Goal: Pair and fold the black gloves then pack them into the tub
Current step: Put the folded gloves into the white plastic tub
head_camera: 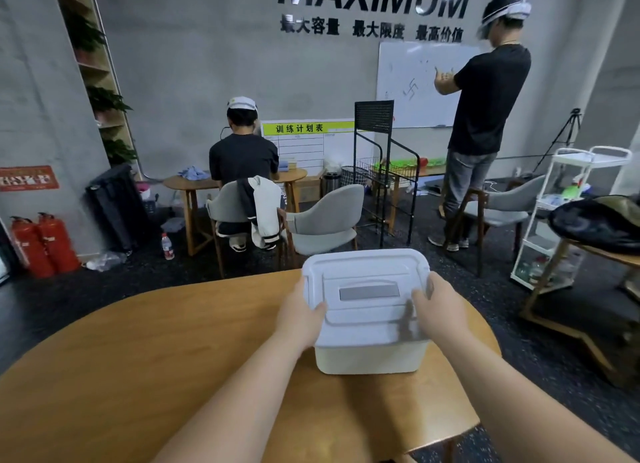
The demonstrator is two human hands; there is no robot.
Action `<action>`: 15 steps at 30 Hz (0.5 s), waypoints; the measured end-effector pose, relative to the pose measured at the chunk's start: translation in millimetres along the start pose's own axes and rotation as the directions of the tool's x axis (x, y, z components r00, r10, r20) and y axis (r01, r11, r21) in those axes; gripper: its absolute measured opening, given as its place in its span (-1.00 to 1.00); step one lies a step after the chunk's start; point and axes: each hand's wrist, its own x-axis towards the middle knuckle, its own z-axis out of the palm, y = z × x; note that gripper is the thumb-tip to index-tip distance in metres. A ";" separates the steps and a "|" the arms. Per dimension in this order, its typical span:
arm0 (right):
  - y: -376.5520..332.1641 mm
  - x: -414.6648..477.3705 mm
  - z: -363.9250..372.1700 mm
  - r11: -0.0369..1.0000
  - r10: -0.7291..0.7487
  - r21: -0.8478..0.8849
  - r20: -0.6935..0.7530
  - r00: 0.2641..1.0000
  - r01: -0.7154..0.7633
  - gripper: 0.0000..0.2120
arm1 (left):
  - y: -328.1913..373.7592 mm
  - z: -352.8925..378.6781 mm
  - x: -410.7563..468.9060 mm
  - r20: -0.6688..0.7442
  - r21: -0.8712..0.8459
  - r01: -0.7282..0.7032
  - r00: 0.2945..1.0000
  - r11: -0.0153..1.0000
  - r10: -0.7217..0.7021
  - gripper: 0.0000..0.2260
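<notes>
A white plastic tub (370,358) stands on the round wooden table (138,358), near its far edge. Its white lid (367,272) with a grey handle panel sits on top, slightly tilted. My left hand (299,317) grips the lid's left edge, thumb on top. My right hand (440,310) grips the lid's right edge, with the thumb pressed on the top. No black gloves show anywhere; the tub's inside is hidden by the lid.
Beyond the table stand grey chairs (325,220), a seated person (242,164) at a small table, and a standing person (485,116) at a whiteboard. A white trolley (554,220) and another table with a dark bag (595,223) are to the right.
</notes>
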 end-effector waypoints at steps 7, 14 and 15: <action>31.8 19.8 20.8 0.982 -0.019 -0.188 0.086 0.996 0.035 -0.81 | -13.0 24.0 10.5 0.080 0.075 0.034 0.996 0.997 -0.040 -0.36; 45.3 40.5 37.2 0.958 -0.033 -0.277 0.163 0.986 0.077 -0.50 | -18.4 41.6 22.9 0.067 0.135 0.051 0.996 0.990 -0.061 -0.38; 47.2 41.7 41.0 0.954 -0.043 -0.285 0.159 0.986 0.088 -0.51 | -20.4 44.0 24.5 0.051 0.139 0.053 0.997 0.989 -0.061 -0.40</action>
